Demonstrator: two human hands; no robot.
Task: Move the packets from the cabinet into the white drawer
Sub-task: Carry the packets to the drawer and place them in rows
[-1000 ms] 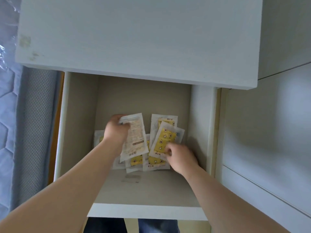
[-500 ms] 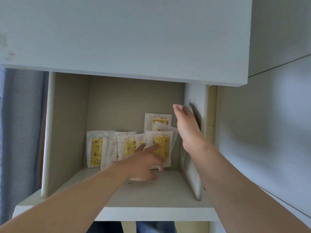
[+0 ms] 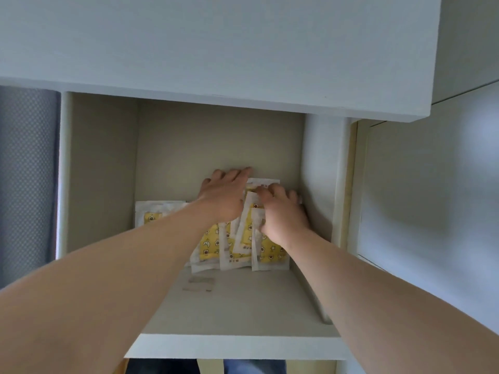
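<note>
Several white packets with yellow printed fronts (image 3: 216, 247) stand in an overlapping bunch against the back wall of an open beige-lined compartment (image 3: 243, 306). One more packet (image 3: 151, 211) leans apart at the left. My left hand (image 3: 224, 195) lies over the top of the bunch, its fingers stretched toward the back wall. My right hand (image 3: 283, 214) sits just right of it, fingers curled over the top edges of the right-hand packets. My forearms hide parts of the bunch.
A broad white panel (image 3: 216, 49) overhangs the compartment. Its right side wall (image 3: 321, 184) stands close to my right hand. A white door panel (image 3: 432, 184) fills the right side, grey textured fabric (image 3: 27, 171) the left. A small label (image 3: 199, 283) lies on the floor.
My left hand rose from the front of the packets to their tops. My right hand left the right side wall and came down onto the packets. The bunch is pushed closer together.
</note>
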